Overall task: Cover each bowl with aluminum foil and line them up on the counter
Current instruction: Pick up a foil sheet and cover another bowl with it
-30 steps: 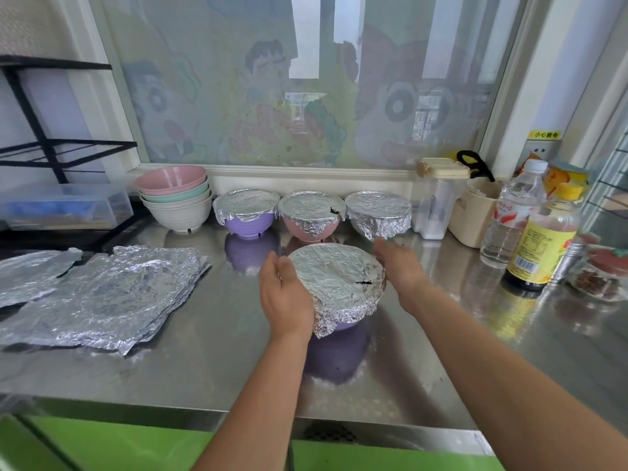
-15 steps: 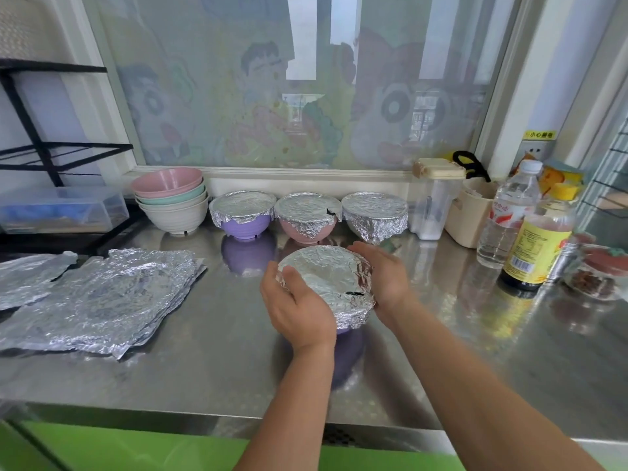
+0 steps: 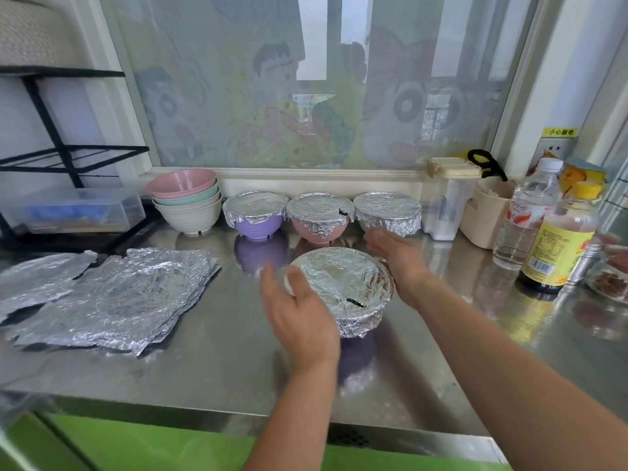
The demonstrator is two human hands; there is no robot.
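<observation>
A moment ago both grips were curled round the bowl and pressed the foil at its sides. Now the left grip point(image 3: 299, 311) has let go. Its fingers are straight, and it is right at the near left side of the round bowl covered in silver foil point(image 3: 343, 287). It is blurry, so I cannot tell if it touches the foil. The right grip point(image 3: 394, 256) has let go too. It is flat and straight, just beside the far right side of the bowl.

The bowl sits between the 2 grips on the shiny steel counter point(image 3: 204, 368), with a purple shine under it. Its foil top has a small dark tear point(image 3: 353, 302) on the near side.

Past the grips, 3 more covered bowls stand in a row by the window, where they were before: a purple bowl with a foil top point(image 3: 258, 215), a pink bowl with a foil top point(image 3: 319, 219) and a bowl fully wrapped in foil point(image 3: 387, 212). The right grip is just in front of that last one. Far left of the row is a stack of bare pink, green and cream bowls point(image 3: 187, 202). Well to the left of the left grip lies a pile of crinkly foil sheets point(image 3: 112, 294).

To the right of the right grip stand a clear water bottle with a red and white label point(image 3: 525, 212) and a dark bottle with a yellow label point(image 3: 557, 246). Their writing is too small to read. Higher up is a small yellow sticker point(image 3: 559, 131) with Chinese writing.
</observation>
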